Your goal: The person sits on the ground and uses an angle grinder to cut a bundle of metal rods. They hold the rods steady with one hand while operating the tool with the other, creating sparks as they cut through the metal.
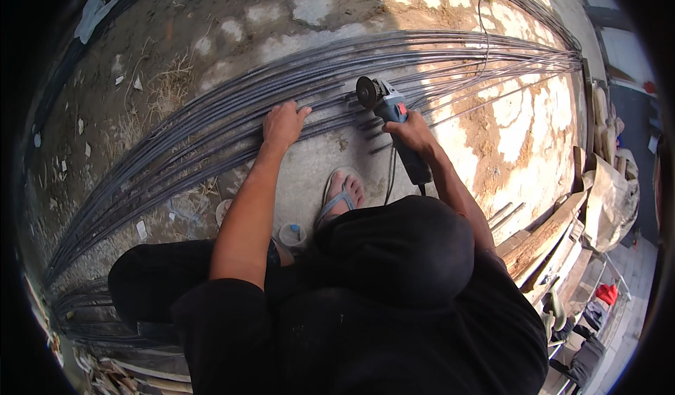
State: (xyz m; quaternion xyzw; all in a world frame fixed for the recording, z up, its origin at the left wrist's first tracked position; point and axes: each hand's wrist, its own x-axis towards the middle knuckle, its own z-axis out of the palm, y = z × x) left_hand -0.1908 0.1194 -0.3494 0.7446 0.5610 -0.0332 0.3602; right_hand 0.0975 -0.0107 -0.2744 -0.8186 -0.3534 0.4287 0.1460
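Note:
A long bundle of dark steel rods [232, 93] lies across the ground before me, bowed by the lens. My left hand [284, 125] is closed over rods on its near side, fingers curled down and thumb stretched to the right. In my right hand [415, 132] is a blue-grey angle grinder [411, 157], gripped around its body beside a red part. The cutting disc [366, 93] faces up and left, just above the rods. Cut rod ends show beneath the grinder. Whether the disc spins cannot be made out.
My sandalled foot [342, 192] is close to the rods, beside a small white cup [292, 235]. The grinder's cord [391, 177] hangs near my knee. Wooden planks [545, 244] and a pale sack [612, 202] are piled at right. Dry grass [171, 84] lies beyond the rods.

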